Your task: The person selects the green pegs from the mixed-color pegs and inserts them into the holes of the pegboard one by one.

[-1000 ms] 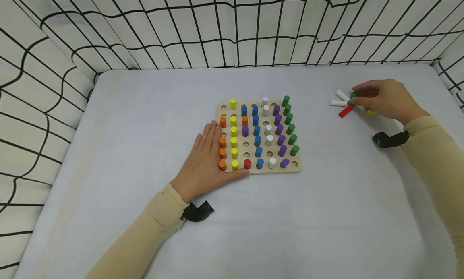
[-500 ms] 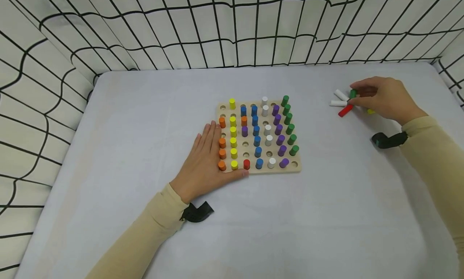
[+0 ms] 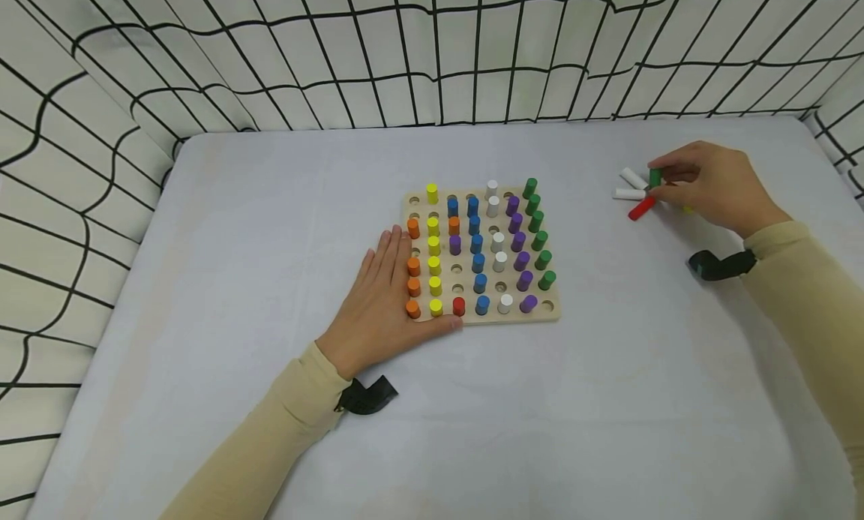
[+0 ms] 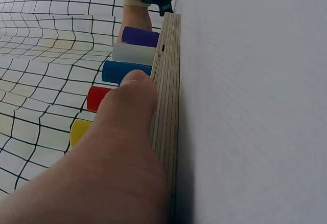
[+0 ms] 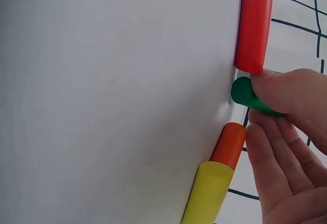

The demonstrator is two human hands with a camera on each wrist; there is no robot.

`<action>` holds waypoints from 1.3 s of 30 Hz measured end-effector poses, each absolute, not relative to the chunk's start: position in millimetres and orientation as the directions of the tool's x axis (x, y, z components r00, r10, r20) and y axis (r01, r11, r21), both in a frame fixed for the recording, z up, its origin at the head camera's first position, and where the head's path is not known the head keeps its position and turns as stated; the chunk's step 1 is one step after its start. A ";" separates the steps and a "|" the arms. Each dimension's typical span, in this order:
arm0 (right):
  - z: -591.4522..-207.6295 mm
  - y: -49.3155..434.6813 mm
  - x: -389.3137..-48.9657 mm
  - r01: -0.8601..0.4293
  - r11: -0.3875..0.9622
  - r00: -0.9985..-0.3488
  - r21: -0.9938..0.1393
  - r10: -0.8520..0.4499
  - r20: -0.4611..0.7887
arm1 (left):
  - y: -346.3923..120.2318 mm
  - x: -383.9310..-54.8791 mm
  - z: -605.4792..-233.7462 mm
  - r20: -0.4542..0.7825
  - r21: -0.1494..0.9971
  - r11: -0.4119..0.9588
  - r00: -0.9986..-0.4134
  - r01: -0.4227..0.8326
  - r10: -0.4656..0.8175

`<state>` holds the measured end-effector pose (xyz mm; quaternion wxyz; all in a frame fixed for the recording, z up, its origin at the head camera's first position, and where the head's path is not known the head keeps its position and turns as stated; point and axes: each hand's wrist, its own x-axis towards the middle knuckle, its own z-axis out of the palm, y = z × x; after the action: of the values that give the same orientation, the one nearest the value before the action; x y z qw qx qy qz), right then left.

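My left hand [image 3: 378, 310] rests against a wooden pegboard [image 3: 457, 278], its straight fingers along the left edge. In the left wrist view its thumb [image 4: 130, 101] lies on the near edge, beside the red peg [image 4: 98, 98]. Upright coloured pegs fill most of the board's holes; several holes have no peg. To the board's right, my right hand [image 3: 718, 186] pinches a green peg [image 3: 655, 178] between thumb and fingers, seen close up as the green peg [image 5: 242, 92] in the right wrist view. The fingers cover part of it.
Around the right hand lie loose pegs: a red peg [image 3: 641, 208], two white pegs [image 3: 633, 178], a yellow peg [image 5: 207, 191] and an orange peg [image 5: 229, 144]. White cloth [image 3: 607, 400] covers the table. A black-lined grid wall [image 3: 459, 47] stands behind it.
My right hand has shifted slightly left and away from me with the green peg, which now shows upright beside the white pegs. The left hand has stayed on the board.
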<state>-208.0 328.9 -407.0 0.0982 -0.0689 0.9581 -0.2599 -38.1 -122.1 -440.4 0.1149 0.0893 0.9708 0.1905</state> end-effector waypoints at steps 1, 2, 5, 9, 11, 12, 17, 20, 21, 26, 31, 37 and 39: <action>-407.0 328.8 -207.4 -0.086 0.858 -0.971 -0.507 -0.185 -0.148 | -122.2 -38.0 -440.4 -0.188 0.391 0.911 -0.958 0.130 0.217; -406.8 328.4 -206.8 -0.092 0.858 -0.972 -0.506 -0.187 -0.141 | -122.2 -37.8 -440.3 -0.188 0.391 0.911 -0.958 0.130 0.217; -406.4 327.2 -204.8 -0.102 0.854 -0.976 -0.510 -0.185 -0.115 | -122.0 -37.3 -439.9 -0.184 0.394 0.910 -0.959 0.130 0.217; -405.9 326.4 -202.6 -0.102 0.847 -0.981 -0.522 -0.171 -0.086 | -121.6 -36.9 -439.8 -0.182 0.398 0.908 -0.959 0.130 0.217; -405.5 326.8 -201.9 -0.101 0.847 -0.983 -0.521 -0.166 -0.080 | -121.4 -36.8 -439.8 -0.182 0.402 0.906 -0.959 0.129 0.217; -405.4 327.1 -201.5 -0.101 0.848 -0.983 -0.520 -0.164 -0.077 | -121.3 -36.7 -439.8 -0.182 0.403 0.906 -0.959 0.129 0.218; -404.3 329.4 -198.9 -0.090 0.853 -0.985 -0.513 -0.152 -0.080 | -121.0 -36.9 -439.4 -0.181 0.401 0.906 -0.958 0.134 0.222; -402.5 330.3 -196.8 -0.065 0.852 -0.987 -0.519 -0.130 -0.090 | -121.2 -37.3 -438.9 -0.181 0.400 0.906 -0.957 0.137 0.225; -401.8 330.4 -195.8 -0.059 0.849 -0.989 -0.525 -0.123 -0.087 | -121.4 -37.3 -438.7 -0.181 0.399 0.906 -0.957 0.138 0.226; -398.3 329.8 -190.0 -0.039 0.804 -0.995 -0.593 -0.089 -0.055 | -122.2 -37.9 -438.1 -0.181 0.405 0.904 -0.957 0.137 0.226; -395.6 325.7 -182.2 -0.041 0.762 -0.995 -0.646 -0.089 -0.042 | -123.2 -38.4 -439.4 -0.179 0.409 0.902 -0.957 0.138 0.227; -394.0 318.1 -168.8 -0.057 0.728 -0.994 -0.684 -0.107 -0.031 | -123.7 -38.5 -439.7 -0.168 0.427 0.894 -0.959 0.138 0.228; -394.0 315.2 -164.0 -0.076 0.717 -0.993 -0.693 -0.119 -0.014 | -123.7 -38.3 -439.6 -0.167 0.427 0.894 -0.959 0.138 0.228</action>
<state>-164.0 315.2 -394.0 0.0286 -0.0526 0.9260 -0.3728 -38.3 -123.7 -439.6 0.1070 0.0946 0.9672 0.2102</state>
